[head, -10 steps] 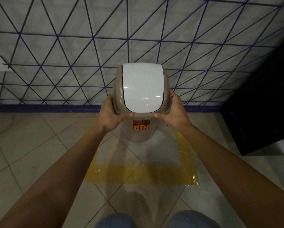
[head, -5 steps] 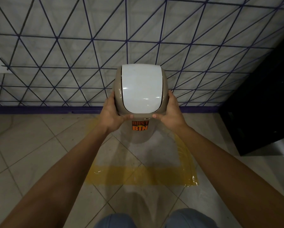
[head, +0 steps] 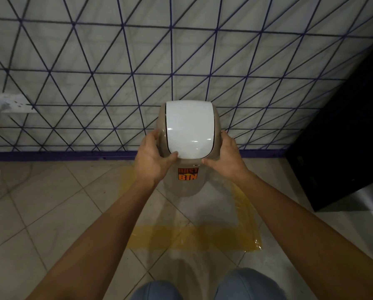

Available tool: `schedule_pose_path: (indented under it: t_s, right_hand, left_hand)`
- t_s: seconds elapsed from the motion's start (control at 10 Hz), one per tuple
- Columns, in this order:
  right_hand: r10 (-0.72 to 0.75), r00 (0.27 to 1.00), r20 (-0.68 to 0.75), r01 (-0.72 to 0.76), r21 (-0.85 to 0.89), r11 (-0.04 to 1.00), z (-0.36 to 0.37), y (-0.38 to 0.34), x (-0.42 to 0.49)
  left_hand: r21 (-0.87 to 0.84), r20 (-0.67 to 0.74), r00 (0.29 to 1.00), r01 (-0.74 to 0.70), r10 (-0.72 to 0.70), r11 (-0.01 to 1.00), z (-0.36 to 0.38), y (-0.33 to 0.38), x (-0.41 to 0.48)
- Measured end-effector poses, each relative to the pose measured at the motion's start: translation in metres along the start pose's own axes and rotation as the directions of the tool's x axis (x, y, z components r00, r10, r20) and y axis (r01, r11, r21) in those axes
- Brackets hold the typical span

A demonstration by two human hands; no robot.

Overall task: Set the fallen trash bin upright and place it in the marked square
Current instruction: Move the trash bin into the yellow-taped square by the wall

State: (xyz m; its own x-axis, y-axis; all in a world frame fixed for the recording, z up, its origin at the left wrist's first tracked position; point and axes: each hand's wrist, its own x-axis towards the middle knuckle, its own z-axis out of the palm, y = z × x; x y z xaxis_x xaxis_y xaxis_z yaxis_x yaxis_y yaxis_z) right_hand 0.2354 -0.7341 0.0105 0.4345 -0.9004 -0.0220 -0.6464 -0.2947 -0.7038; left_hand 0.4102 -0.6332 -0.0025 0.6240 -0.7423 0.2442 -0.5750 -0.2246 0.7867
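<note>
— Both hands are clamped on the trash bin (head: 188,148) right now: my left hand (head: 153,158) wraps its left shoulder with the thumb on the white swing lid (head: 190,129), my right hand (head: 226,156) grips the opposite side.

— Where's the bin?

— Upright, inside the yellow taped square (head: 194,234), toward its far side near the wall (head: 181,61). Can't tell whether the base is touching the floor.

— How do you finish it cleanly?

— I'd say keep even pressure from both sides, lower straight down so the base lands flat, clear of the tape, then ease the thumb off that lid before letting go.
</note>
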Motion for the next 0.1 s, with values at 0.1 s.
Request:
schedule_pose_path:
  t_s: [0.1]
  right_hand:
    - [-0.038,0.998,-0.044,0.036,-0.048,0.998,-0.0113,-0.0142,-0.0104]
  left_hand:
    - [0.02,-0.04,0.996,-0.083,0.083,0.996,-0.0096,0.0161,-0.0075]
